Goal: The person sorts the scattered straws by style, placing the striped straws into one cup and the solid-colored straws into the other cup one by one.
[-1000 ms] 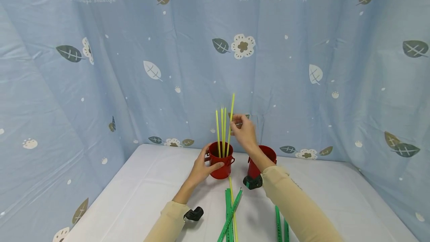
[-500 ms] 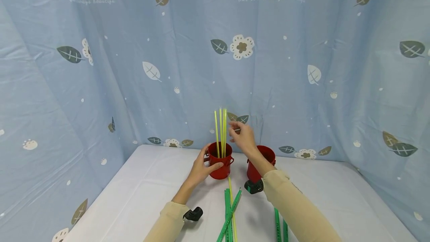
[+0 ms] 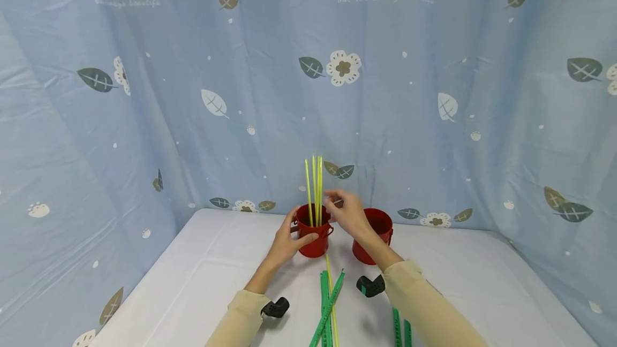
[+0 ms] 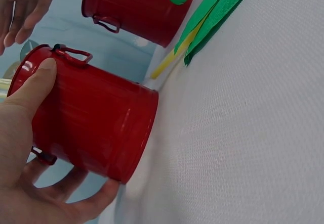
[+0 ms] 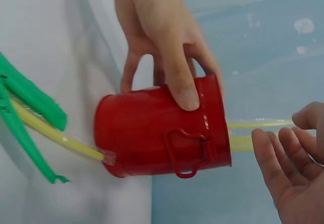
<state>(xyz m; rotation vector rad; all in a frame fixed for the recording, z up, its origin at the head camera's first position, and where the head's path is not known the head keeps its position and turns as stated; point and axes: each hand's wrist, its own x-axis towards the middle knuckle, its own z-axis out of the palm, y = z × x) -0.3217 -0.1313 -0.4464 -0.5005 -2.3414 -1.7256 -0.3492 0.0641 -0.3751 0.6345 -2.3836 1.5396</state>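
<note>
My left hand [image 3: 283, 244] grips a small red bucket [image 3: 312, 246] from its left side, the thumb across the front near the rim. Several thin yellow sticks [image 3: 308, 186] stand upright in this bucket, leaning slightly. Just right of the sticks, by the rim, is my right hand [image 3: 348, 213]. It holds nothing; in the right wrist view its thumb and loosely bent fingers [image 5: 288, 150] are apart, close to the stick ends. Whether they touch the sticks I cannot tell. The bucket's wire side handle [image 5: 185, 153] hangs down in that view.
A second red bucket [image 3: 362, 252] stands to the right, partly behind the right forearm. Green strips [image 3: 330, 304] and a yellow stick [image 3: 328, 265] lie crossed on the white table in front. More green strips [image 3: 397, 328] lie near the right sleeve. A blue curtain [image 3: 270, 95] hangs behind.
My right hand has let go of a yellow stick, which dropped lower among the others in the bucket. The hand then moved down toward the rim. My left hand keeps its grip.
</note>
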